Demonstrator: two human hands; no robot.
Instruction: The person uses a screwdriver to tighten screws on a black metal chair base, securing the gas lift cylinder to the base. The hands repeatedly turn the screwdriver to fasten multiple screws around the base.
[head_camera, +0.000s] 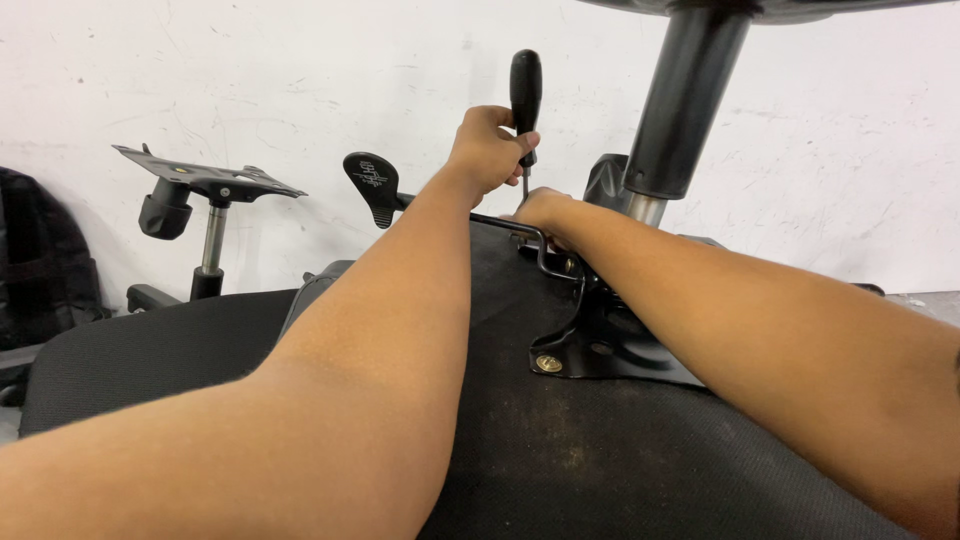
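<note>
My left hand (487, 148) grips the black handle of a screwdriver (525, 92) that stands upright, its shaft pointing down at the far edge of a black metal chair mechanism plate (600, 345). My right hand (542, 210) rests on that far edge beside the shaft's tip, fingers curled against the plate; what it touches is hidden. The plate lies on the black fabric underside of an upturned chair seat (560, 450), with a brass-coloured bolt (548, 364) at its near corner. A black gas-lift column (683, 100) rises from the plate. A lever with a paddle handle (372, 185) sticks out to the left.
A second chair mechanism on a short column (205, 190) stands at the left by the white wall (300, 70). A black seat cushion (150, 345) lies in front of it. A dark bag (40, 260) leans at the far left edge.
</note>
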